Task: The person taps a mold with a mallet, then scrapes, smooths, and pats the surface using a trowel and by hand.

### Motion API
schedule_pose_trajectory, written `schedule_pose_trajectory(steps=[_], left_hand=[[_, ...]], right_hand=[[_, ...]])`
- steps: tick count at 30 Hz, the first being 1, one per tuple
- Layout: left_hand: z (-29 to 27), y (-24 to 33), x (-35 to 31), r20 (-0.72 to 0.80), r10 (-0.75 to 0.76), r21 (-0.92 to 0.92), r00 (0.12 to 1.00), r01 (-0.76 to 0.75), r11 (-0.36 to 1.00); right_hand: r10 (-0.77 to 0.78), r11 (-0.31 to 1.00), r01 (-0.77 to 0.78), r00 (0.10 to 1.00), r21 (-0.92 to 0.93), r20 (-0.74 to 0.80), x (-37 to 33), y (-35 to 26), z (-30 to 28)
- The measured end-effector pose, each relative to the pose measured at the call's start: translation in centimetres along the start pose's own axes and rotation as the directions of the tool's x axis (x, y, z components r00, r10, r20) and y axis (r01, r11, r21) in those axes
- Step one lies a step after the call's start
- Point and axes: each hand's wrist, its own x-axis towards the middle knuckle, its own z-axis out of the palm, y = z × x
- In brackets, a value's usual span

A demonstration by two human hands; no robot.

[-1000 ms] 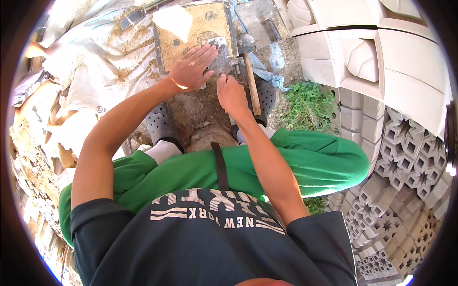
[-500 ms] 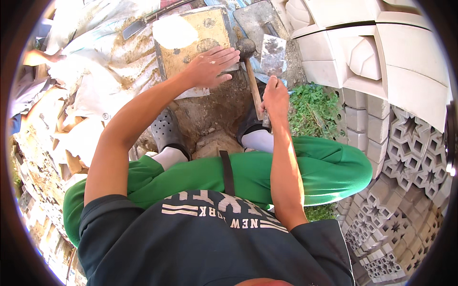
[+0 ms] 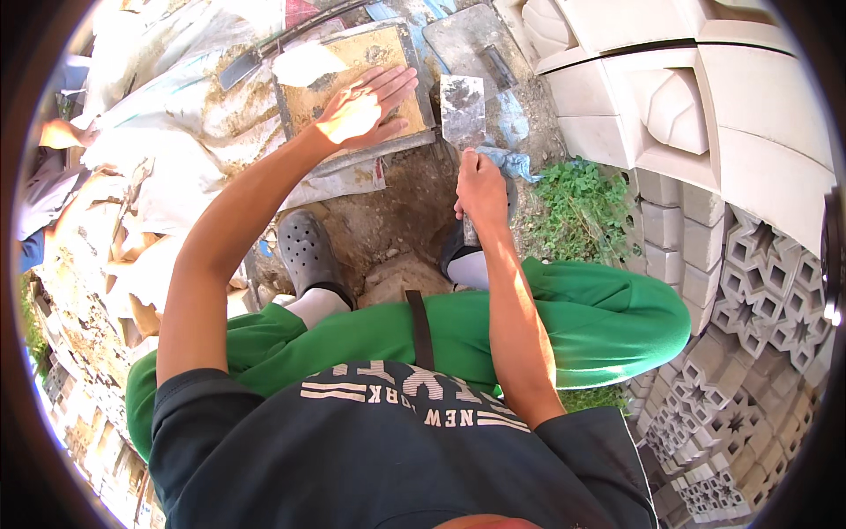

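My left hand (image 3: 366, 108) is stretched out palm down over a yellowish, dirt-stained square slab in a dark frame (image 3: 407, 46), fingers extended. Whether the palm presses on the surface is hard to tell. My right hand (image 3: 482, 187) is closed around the handle of a trowel (image 3: 463, 110) with a flat, rectangular, mortar-stained blade. Its blade points away from me, just right of the frame's edge. The handle's butt shows below my fist. Beyond the trowel lies a grey flat plate (image 3: 458, 40) with a dark handle, perhaps a float.
Crumpled blue plastic (image 3: 511, 163) lies beside my right hand. Green weeds (image 3: 582, 203) grow to the right, below pale moulded blocks (image 3: 740, 106) and star-patterned blocks (image 3: 758, 282). Plastic sheeting (image 3: 176, 97) spreads at the left, near another person's hand (image 3: 63, 134). A dark flat tool (image 3: 240, 69) lies behind.
My right hand and the trowel have moved left and the blade now stands nearer the frame. My left hand has shifted left and slightly farther. The wooden-handled mallet is no longer in view.
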Motion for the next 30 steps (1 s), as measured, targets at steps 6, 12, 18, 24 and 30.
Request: schedule_pose_trajectory(steps=[6,12,18,24,30], left_hand=[[0.4,-2.5,-0.1,-0.387,-0.496,-0.079,0.777,0.508,0.858],[0.3,-2.5,-1.8,-0.499,-0.518,-0.27,0.695,0.443,0.855],[-0.8,0.0,-2.8,-0.276,-0.335,-0.068,0.901,0.329,0.942],[-0.3,2.7,-4.2,-0.186,-0.293,-0.068,0.938,0.285,0.956],[-0.4,3.7,-4.8,-0.128,-0.244,-0.087,0.961,0.234,0.968]], right_hand=[[-0.212,0.965,0.214,0.977,-0.148,0.029,1.1,0.4,4.0],[-0.398,0.866,0.397,0.915,-0.304,0.06,4.6,-3.7,7.1],[-0.206,0.882,0.252,0.966,-0.399,0.154,4.9,-1.8,6.6],[-0.14,0.895,0.192,0.978,-0.403,0.154,2.3,0.1,6.0],[-0.123,0.876,0.173,0.983,-0.449,0.139,-0.8,2.5,4.8]])
